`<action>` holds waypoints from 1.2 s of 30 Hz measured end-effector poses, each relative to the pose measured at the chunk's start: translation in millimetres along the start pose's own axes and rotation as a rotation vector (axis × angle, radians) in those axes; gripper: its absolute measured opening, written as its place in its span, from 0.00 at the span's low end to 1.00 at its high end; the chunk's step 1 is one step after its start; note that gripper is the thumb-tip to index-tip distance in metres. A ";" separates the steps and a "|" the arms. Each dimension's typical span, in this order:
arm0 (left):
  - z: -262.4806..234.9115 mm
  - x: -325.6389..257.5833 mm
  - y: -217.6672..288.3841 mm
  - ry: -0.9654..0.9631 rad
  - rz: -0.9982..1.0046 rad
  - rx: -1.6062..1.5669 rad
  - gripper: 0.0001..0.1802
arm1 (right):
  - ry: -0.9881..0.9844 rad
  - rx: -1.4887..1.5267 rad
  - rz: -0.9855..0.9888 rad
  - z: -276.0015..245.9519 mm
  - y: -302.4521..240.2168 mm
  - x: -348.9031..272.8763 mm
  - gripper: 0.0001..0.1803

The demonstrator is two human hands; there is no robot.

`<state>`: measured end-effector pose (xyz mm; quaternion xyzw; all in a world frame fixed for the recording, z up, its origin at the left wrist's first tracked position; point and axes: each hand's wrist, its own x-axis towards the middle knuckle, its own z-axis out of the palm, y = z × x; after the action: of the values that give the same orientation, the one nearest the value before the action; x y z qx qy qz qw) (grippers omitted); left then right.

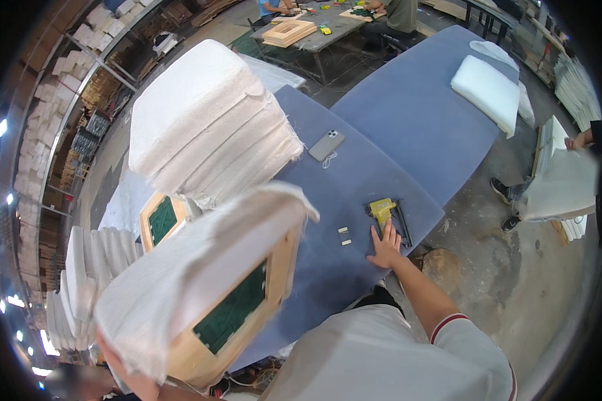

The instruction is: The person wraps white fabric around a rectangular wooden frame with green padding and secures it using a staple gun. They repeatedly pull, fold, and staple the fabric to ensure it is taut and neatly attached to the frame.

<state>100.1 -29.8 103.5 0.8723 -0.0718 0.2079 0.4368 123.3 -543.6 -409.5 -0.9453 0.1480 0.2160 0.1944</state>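
Note:
My left hand (128, 375) grips the near left edge of a seat cushion (201, 267) and holds it tilted up. White padding covers its upper side; the underside shows a pale wooden frame with a dark green webbed opening. The cushion hides most of the fingers. On the blue-grey worktable (314, 267), my right hand (386, 250) is spread, fingertips against a yellow and black staple gun (382, 209) lying on its side. Left of that hand lies a small grey piece with pale ends (344, 236), too small to name.
A tall stack of white padded cushions (207, 127) stands on the table's far left. Beyond the staple gun lies a phone (326, 144) with a white cable. A white cushion (486, 92) rests far right. At right a co-worker's hand (579, 140) holds a white piece.

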 end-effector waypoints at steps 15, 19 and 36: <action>92.4 -103.2 -206.9 -0.328 -0.165 0.071 0.60 | 0.046 -0.068 -0.368 21.2 -82.9 -3.7 0.51; 96.3 -81.8 -197.4 -0.458 0.019 0.170 0.57 | 0.116 -0.240 -0.236 26.3 -71.9 7.6 0.46; 194.8 12.1 -1.2 -0.552 0.226 0.529 0.55 | 0.309 1.201 -1.829 -306.6 -225.1 -249.5 0.11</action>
<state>169.9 -182.6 4.1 0.9643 -0.2261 0.0240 0.1357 97.5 -428.7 29.9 -0.4666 -0.5034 -0.2366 0.6877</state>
